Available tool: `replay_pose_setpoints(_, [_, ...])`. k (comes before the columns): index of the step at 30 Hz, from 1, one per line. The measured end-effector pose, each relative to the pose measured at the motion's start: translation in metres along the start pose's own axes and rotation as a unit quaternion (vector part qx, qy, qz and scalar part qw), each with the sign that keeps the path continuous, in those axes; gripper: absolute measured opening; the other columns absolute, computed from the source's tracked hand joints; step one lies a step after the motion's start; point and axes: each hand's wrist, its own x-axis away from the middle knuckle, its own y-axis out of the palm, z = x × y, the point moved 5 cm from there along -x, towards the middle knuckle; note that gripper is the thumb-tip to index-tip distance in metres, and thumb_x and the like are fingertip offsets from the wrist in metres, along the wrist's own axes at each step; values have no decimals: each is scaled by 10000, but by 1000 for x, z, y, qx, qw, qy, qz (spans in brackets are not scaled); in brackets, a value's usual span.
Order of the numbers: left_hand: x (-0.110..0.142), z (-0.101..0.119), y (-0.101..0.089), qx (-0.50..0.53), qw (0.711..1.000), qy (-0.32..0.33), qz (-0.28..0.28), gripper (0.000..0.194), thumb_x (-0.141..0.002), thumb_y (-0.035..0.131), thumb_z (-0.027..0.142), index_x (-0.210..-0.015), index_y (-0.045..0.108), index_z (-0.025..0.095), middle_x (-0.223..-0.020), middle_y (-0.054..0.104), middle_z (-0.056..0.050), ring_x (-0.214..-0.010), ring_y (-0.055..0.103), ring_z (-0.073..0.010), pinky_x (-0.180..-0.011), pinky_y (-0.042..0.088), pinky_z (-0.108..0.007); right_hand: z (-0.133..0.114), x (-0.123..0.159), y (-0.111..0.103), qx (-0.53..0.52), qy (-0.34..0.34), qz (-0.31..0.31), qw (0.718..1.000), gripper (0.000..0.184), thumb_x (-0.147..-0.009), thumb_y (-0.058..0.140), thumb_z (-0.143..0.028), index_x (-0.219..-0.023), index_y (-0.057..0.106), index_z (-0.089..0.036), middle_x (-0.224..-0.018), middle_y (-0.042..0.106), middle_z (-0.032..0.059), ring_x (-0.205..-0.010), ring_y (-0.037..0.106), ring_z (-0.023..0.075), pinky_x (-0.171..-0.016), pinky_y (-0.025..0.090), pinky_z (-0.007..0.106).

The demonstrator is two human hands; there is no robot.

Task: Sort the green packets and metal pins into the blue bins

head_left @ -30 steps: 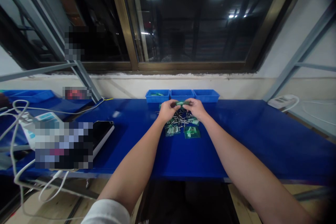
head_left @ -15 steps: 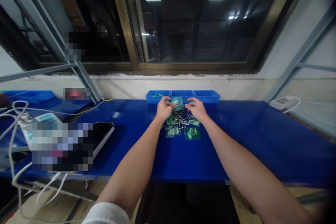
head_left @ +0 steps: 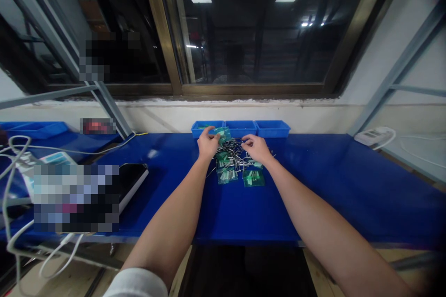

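My left hand [head_left: 207, 144] is closed on a small green circuit board [head_left: 220, 133] and holds it up just in front of the left blue bin [head_left: 200, 126]. My right hand [head_left: 256, 147] rests with curled fingers on a heap of small metal pins [head_left: 234, 153], and whether it grips any is hidden. More green boards lie beside the heap on the blue table, one [head_left: 226, 174] at the near left and one [head_left: 254, 177] at the near right.
Three blue bins stand in a row at the table's back edge, with the middle bin [head_left: 241, 125] and right bin [head_left: 272, 126] beside the left one. White cables [head_left: 14, 148] and a black device [head_left: 134, 176] lie at the left. A power strip [head_left: 372, 134] sits far right.
The two hands held the green board together; the right hand let go and dropped to the pins. The left hand carried the board left and back toward the left bin.
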Motion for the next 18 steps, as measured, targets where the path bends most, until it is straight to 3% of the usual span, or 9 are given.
replay_pose_setpoints(5, [-2,11,-16,-106,992,28,65,197,-749,549,256,-881,682,194,-674,655,-13,-679,621,-184,-741,471,-296,-1,0,2,39,-18,-12,999,195,-741,587,-260,-906,660,-185,-726,688,24,-650,623,152,-644,476,263])
replay_pose_setpoints(10, [-16,13,-21,-92,988,36,115,333,-797,510,310,-1050,653,147,-949,689,-79,-849,626,-197,-837,455,-294,-3,0,3,68,-32,-29,997,178,-757,576,-260,-893,670,-195,-734,690,26,-678,630,159,-661,482,272])
replay_pose_setpoints(14, [-29,1,-13,-68,996,14,57,643,-751,600,341,-1344,435,154,-1141,630,-103,-865,631,-187,-841,460,-286,-4,-1,3,72,-37,-32,996,170,-757,579,-251,-885,673,-189,-729,687,28,-666,627,155,-664,481,269])
replay_pose_setpoints(16, [-29,-4,-10,-73,997,-9,23,743,-723,639,330,-1392,365,161,-1076,651,-91,-872,638,-196,-841,463,-287,-3,-1,3,76,-33,-34,996,171,-760,579,-251,-891,670,-189,-738,686,28,-678,625,153,-672,478,267])
replay_pose_setpoints(18, [-25,-4,-10,-94,995,-15,4,715,-734,630,332,-1383,385,155,-983,672,-79,-899,638,-214,-855,462,-301,-2,-1,2,83,-21,-44,995,185,-768,575,-259,-914,664,-188,-762,684,30,-701,621,153,-680,472,267])
